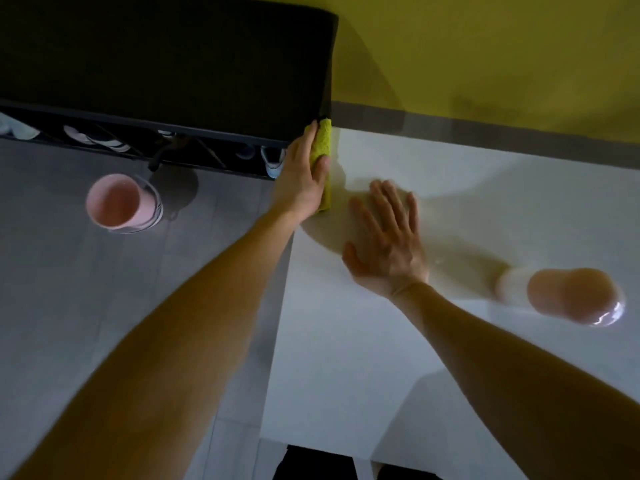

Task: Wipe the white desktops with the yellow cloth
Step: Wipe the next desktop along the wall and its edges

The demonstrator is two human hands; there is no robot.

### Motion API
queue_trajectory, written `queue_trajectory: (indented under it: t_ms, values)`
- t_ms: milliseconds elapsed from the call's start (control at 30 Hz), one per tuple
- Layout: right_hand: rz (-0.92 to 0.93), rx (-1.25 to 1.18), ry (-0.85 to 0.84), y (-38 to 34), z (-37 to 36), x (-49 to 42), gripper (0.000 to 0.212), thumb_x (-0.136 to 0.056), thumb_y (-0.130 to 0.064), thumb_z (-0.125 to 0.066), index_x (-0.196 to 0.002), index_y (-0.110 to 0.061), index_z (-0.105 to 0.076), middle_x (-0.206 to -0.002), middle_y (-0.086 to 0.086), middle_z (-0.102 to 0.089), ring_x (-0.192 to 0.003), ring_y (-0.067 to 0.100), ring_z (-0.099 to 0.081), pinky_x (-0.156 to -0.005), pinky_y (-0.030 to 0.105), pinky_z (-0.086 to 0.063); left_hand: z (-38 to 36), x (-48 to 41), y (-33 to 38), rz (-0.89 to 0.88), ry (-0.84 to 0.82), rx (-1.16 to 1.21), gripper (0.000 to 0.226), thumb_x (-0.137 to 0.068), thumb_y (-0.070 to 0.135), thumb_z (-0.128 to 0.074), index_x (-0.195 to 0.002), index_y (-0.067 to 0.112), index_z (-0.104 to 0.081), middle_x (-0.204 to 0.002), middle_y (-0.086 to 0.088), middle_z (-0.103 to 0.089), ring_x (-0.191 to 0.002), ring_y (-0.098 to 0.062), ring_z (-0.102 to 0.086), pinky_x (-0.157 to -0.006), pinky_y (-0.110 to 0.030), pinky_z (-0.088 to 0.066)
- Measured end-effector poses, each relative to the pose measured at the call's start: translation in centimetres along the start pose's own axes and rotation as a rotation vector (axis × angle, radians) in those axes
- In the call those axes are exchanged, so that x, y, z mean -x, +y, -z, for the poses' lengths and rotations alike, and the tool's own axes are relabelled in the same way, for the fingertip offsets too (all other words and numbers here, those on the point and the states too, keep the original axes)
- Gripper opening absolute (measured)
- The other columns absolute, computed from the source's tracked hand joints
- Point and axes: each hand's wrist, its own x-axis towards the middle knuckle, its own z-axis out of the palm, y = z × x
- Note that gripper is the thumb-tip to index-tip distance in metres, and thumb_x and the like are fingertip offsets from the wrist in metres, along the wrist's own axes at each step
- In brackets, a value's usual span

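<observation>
Now left hand (302, 178) presses cloth (324, 142); right hand (388, 242) flat.

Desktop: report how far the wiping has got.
Done: cannot tell; the white desktop shows no clear wiped streaks. In hand: the left hand presses the yellow cloth along the desktop's left edge near the far corner, while the right hand rests flat on top. Left: probably the wide surface, including around the pink cup standing on it at the right.
</observation>
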Motion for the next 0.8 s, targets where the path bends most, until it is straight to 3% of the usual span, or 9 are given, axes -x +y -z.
queue_trajectory:
  t_ms: [67, 267, 400, 467, 567, 600, 667, 733, 800]
  values:
    - [-0.009, -0.038, 0.003, 0.2, 0.0, 0.0, 0.077, -0.094, -0.055, -0.057, -0.159, -0.016, -0.05, -0.175, 0.019, -0.031, -0.166, 0.04, -0.016, -0.131, 0.068, -0.01, 0.2, 4.6, -0.3, -0.015, 0.004, -0.004, 0.062, -0.114, 0.036, -0.049, -0.17, 0.018, -0.028, -0.166, -0.01, -0.042, -0.141, -0.029, -0.054, -0.102, -0.024, -0.042]
    - [-0.062, 0.054, -0.121, -0.3, 0.5, -0.3, 0.074, -0.098, -0.055, -0.047, -0.164, -0.023, -0.039, -0.179, 0.013, -0.018, -0.169, 0.032, -0.002, -0.134, 0.062, -0.005, 1.1, 24.3, -2.1, 0.121, -0.078, -0.121, 0.063, -0.113, 0.053, -0.035, -0.171, 0.038, -0.016, -0.174, 0.001, -0.029, -0.113, -0.036, -0.072, -0.084, -0.046, -0.065]
    - [-0.072, 0.123, -0.245, -0.8, 1.3, -0.8, 0.073, -0.099, -0.062, -0.035, -0.164, -0.028, -0.031, -0.179, 0.012, -0.013, -0.168, 0.032, 0.0, -0.134, 0.061, -0.006, 2.5, 30.6, -3.5, 0.118, -0.149, -0.258, 0.064, -0.112, 0.051, -0.036, -0.171, 0.043, -0.011, -0.173, 0.003, -0.028, -0.106, -0.035, -0.073, -0.078, -0.047, -0.064]
    - [-0.086, 0.127, -0.347, -1.1, 2.5, -1.7, 0.075, -0.099, -0.063, -0.042, -0.164, -0.03, -0.028, -0.178, 0.012, -0.01, -0.168, 0.035, -0.001, -0.134, 0.062, -0.009, 3.8, 31.1, -3.2, 0.084, -0.161, -0.357, 0.065, -0.112, 0.046, -0.04, -0.171, 0.043, -0.013, -0.17, 0.004, -0.031, -0.102, -0.031, -0.073, -0.076, -0.044, -0.062]
    - [-0.126, 0.108, -0.528, -2.1, 5.7, -3.1, 0.06, -0.101, -0.05, -0.057, -0.154, -0.022, -0.049, -0.164, 0.015, -0.039, -0.151, 0.037, -0.039, -0.121, 0.052, -0.039, 5.6, 29.8, -1.1, 0.076, -0.118, -0.411, 0.066, -0.112, 0.039, -0.05, -0.17, 0.04, -0.019, -0.167, 0.004, -0.035, -0.1, -0.029, -0.074, -0.074, -0.039, -0.058]
    - [-0.136, 0.055, -0.549, -2.6, 6.8, -2.9, 0.045, -0.104, -0.044, -0.056, -0.142, -0.019, -0.06, -0.149, 0.013, -0.056, -0.13, 0.032, -0.055, -0.107, 0.044, -0.049, 6.1, 29.0, 0.0, 0.091, -0.088, -0.387, 0.065, -0.112, 0.039, -0.051, -0.17, 0.039, -0.021, -0.167, 0.004, -0.035, -0.102, -0.03, -0.073, -0.076, -0.04, -0.058]
    - [-0.227, -0.197, -0.579, -4.0, 8.7, -1.0, 0.028, -0.107, -0.038, -0.057, -0.123, -0.021, -0.073, -0.119, 0.001, -0.074, -0.098, 0.021, -0.064, -0.086, 0.033, -0.053, 6.8, 27.0, 2.4, 0.132, -0.035, -0.291, 0.064, -0.112, 0.041, -0.05, -0.17, 0.039, -0.023, -0.167, 0.005, -0.036, -0.113, -0.032, -0.07, -0.086, -0.045, -0.057]
    - [-0.406, -0.568, -0.675, -5.4, 9.8, 1.6, 0.024, -0.104, -0.04, -0.067, -0.12, -0.023, -0.073, -0.103, -0.005, -0.079, -0.09, 0.019, -0.075, -0.081, 0.036, -0.062, 6.9, 24.7, 4.4, 0.168, -0.025, -0.178, 0.064, -0.112, 0.044, -0.051, -0.169, 0.039, -0.023, -0.166, 0.005, -0.038, -0.124, -0.03, -0.066, -0.096, -0.046, -0.056]
    - [-0.599, -0.866, -0.764, -6.5, 10.9, 3.3, 0.036, -0.1, -0.039, -0.075, -0.128, -0.019, -0.065, -0.106, 0.002, -0.081, -0.095, 0.022, -0.08, -0.078, 0.038, -0.065, 6.6, 22.3, 5.9, 0.164, -0.03, -0.04, 0.064, -0.111, 0.043, -0.053, -0.169, 0.039, -0.024, -0.166, 0.002, -0.04, -0.135, -0.028, -0.06, -0.106, -0.04, -0.05]
